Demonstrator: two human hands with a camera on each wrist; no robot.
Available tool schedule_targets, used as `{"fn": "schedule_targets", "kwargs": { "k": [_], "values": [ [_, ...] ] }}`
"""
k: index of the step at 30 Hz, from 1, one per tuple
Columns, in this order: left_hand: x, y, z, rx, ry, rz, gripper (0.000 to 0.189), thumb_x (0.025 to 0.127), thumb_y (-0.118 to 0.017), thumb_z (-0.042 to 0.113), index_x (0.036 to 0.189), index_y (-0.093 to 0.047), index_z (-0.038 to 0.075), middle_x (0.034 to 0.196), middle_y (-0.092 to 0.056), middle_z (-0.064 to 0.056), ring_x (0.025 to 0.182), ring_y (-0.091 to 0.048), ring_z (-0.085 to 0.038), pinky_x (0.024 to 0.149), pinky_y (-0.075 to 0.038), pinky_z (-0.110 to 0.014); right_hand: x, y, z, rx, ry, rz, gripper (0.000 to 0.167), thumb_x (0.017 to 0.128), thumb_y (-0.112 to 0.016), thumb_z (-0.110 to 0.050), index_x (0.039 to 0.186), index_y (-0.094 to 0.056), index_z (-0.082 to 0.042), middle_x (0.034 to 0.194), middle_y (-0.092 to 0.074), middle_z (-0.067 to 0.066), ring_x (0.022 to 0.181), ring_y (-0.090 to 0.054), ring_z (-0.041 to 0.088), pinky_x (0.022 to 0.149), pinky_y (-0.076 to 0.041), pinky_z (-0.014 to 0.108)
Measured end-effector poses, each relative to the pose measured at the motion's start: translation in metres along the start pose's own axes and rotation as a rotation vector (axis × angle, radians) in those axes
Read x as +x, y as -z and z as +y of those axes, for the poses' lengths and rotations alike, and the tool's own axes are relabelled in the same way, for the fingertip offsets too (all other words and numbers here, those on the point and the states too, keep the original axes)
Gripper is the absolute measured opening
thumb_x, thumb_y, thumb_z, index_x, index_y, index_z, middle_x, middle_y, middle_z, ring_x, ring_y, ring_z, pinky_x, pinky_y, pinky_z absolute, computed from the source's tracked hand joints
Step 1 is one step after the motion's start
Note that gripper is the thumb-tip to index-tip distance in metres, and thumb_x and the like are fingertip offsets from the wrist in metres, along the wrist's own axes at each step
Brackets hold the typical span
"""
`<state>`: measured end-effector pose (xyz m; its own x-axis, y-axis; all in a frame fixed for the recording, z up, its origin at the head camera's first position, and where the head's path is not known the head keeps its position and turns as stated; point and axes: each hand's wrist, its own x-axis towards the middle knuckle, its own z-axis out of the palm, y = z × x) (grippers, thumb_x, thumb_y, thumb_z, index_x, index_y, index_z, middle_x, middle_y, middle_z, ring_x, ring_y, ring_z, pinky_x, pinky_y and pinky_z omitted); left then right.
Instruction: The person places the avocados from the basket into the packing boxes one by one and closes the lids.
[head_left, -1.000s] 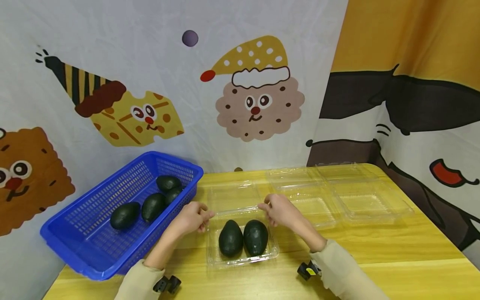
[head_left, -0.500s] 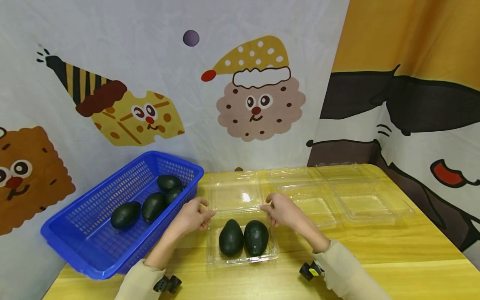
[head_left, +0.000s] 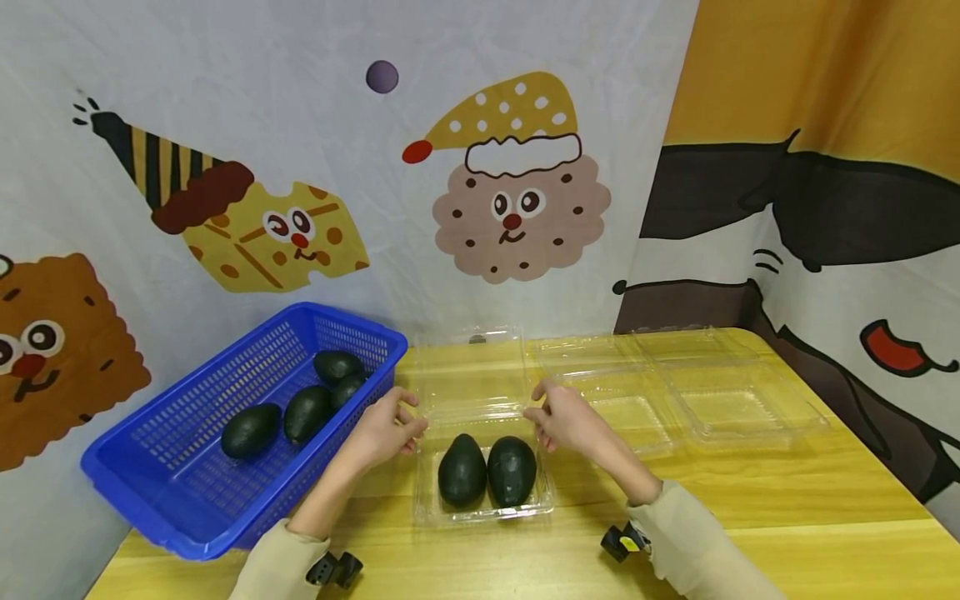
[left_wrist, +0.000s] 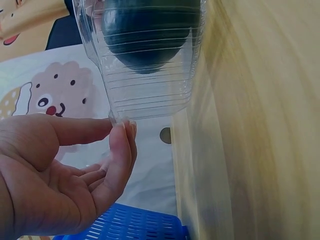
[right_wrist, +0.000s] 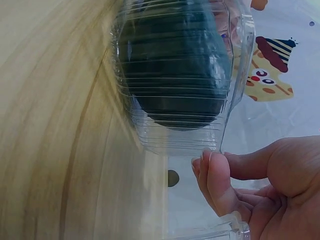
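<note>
A clear plastic clamshell container (head_left: 480, 518) has two dark green avocados side by side, the left avocado (head_left: 462, 471) and the right avocado (head_left: 512, 472). Its transparent lid (head_left: 471, 375) is unfolded toward the wall. At the container's back left corner, by the hinge, my left hand (head_left: 386, 425) pinches the plastic edge between thumb and fingertips, as the left wrist view confirms. My right hand (head_left: 566, 419) pinches the back right corner likewise. Through the ribbed container wall (right_wrist: 180, 142) an avocado shows in the right wrist view.
A blue plastic basket (head_left: 172, 492) with several avocados (head_left: 251, 431) stands at the left. More clear containers (head_left: 723, 408) lie on the wooden table (head_left: 750, 508) to the right. A printed cloth (head_left: 480, 50) hangs behind the table.
The lid's far edge has shifted upward in the head view, toward the wall. The container and its avocados have moved very slightly away from me. Both hands keep their places at the corners.
</note>
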<state>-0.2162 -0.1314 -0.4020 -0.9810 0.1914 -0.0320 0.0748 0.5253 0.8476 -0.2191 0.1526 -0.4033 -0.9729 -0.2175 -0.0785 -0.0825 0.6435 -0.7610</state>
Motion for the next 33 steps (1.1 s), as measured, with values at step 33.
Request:
{"fn": "schedule_targets", "kwargs": {
  "k": [33],
  "values": [
    [0.013,0.002,-0.011,-0.1,-0.031,0.022,0.022,0.089,-0.068,-0.005,0.104,-0.052,-0.001,0.081,-0.068,-0.02,0.064,-0.067,-0.021,0.062,-0.06,-0.045,0.005,-0.001,0.007,0.067,0.094,0.046,0.019,0.097,-0.063,0.002,0.107,-0.047,-0.003,0.07,-0.062,0.009,0.057,-0.063,0.026,0.053,-0.058,0.039]
  ]
}}
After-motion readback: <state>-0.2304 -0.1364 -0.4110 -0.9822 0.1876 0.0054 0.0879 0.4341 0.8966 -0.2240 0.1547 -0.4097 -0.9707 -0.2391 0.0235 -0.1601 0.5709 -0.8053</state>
